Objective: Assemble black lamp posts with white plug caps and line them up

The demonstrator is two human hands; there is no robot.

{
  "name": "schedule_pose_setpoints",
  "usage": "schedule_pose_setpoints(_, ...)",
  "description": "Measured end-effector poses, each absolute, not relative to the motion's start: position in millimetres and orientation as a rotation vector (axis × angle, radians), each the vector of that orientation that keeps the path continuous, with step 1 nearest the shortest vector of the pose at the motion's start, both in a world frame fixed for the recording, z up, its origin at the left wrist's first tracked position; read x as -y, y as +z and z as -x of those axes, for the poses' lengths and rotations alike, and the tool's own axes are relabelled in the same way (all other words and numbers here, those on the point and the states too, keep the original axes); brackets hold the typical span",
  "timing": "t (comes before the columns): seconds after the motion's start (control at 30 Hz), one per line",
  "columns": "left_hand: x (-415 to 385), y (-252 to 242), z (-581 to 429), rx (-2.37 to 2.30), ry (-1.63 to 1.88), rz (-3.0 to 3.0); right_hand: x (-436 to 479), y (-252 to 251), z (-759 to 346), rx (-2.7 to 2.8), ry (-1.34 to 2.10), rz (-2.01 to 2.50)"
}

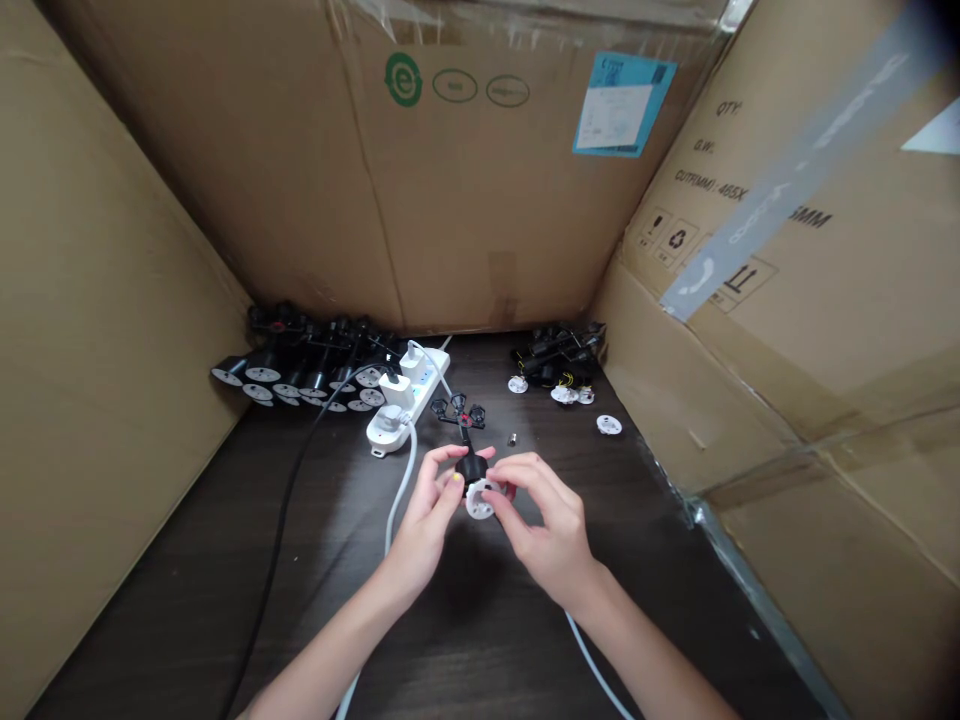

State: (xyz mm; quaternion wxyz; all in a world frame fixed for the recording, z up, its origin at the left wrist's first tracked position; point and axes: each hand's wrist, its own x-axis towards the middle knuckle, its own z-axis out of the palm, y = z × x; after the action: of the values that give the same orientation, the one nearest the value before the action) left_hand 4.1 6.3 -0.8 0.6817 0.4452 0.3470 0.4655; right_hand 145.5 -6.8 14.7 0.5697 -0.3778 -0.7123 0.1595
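Observation:
My left hand point(429, 510) is closed around the black cylindrical base of a small black device point(471, 466), whose stem leads away from me to several dark round heads. At the near end of that base sits a white round cover point(478, 500), tilted towards me. My right hand point(546, 520) pinches this cover between thumb and fingers. Whether the cover is fully seated against the base cannot be seen. Just beyond my right hand, a small metal cylinder point(512, 440) lies on the dark table.
A white power strip point(431, 372) with plugs stands left of centre. Several black devices with white ends point(315, 360) are piled at the back left. More black parts point(559, 350) with yellow wires lie back right, near a loose white disc point(609, 425). Cardboard boxes point(480, 220) enclose the table.

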Motion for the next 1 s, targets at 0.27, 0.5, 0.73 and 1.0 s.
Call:
schedule_pose_setpoints(0.27, -6.8, -2.3, -3.5, -0.802, 1.040, -0.991, 5.2, 7.7, -142.9, 1.692, 0.238, 0.857)
schedule_pose_setpoints(0.5, -7.6, -1.7, -1.5, -0.717, 1.001, -1.020, 6.1, 8.1, -144.5, 1.708, 0.210, 0.822)
schedule_pose_setpoints(0.73, -9.1, -4.8, 0.6, -0.590, 0.993, -1.057, 7.4, 8.7, -147.8, 1.741, 0.117, 0.844)
schedule_pose_setpoints(1.0, -10.8, -11.8, -0.2, -0.636, 1.010, -1.116, 8.2, 7.7, -148.0, 1.813, 0.059, 0.812)
